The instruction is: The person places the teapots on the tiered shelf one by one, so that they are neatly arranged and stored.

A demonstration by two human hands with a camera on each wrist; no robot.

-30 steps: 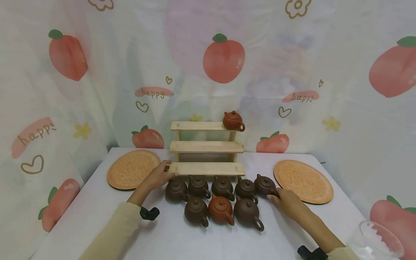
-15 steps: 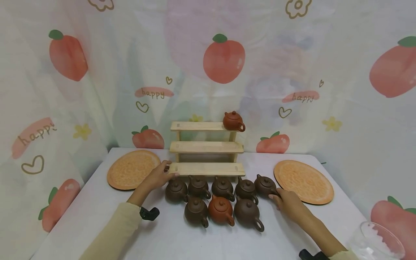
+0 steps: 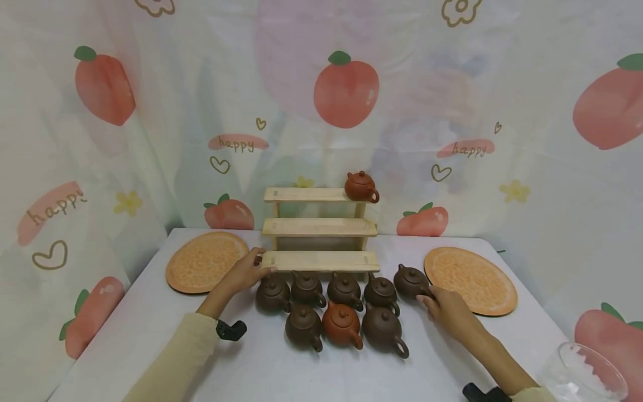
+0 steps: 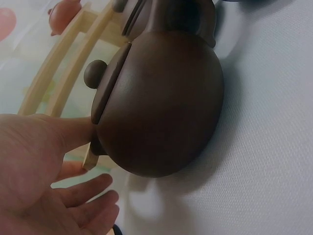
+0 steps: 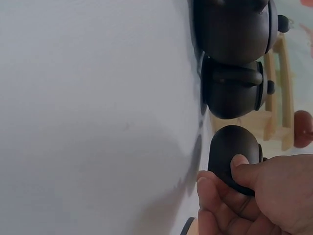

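My right hand [image 3: 452, 314] pinches the handle of a small dark brown teapot [image 3: 409, 280], at the right end of the back row. In the right wrist view this teapot [image 5: 230, 147] appears slightly off the tablecloth. At the left end of the lowest board of a three-step wooden rack [image 3: 321, 261], my left hand [image 3: 243, 272] pinches the board between thumb and index finger. A dark teapot [image 4: 161, 103] partly hides that grip in the left wrist view. Several more dark teapots and one reddish teapot [image 3: 341, 324] stand before the rack. Another reddish teapot [image 3: 360, 186] sits on the top board's right end.
Round orange-patterned mats lie on both sides: a left mat [image 3: 206, 262] and a right mat [image 3: 469, 281]. A clear bowl [image 3: 585, 371] with white contents stands at the near right corner. Fruit-printed cloth [image 3: 346, 33] hangs behind the white table [image 3: 261, 374].
The teapot in my right hand has shifted slightly up and away from me, and my right hand has moved with it. My left hand stays at the rack.
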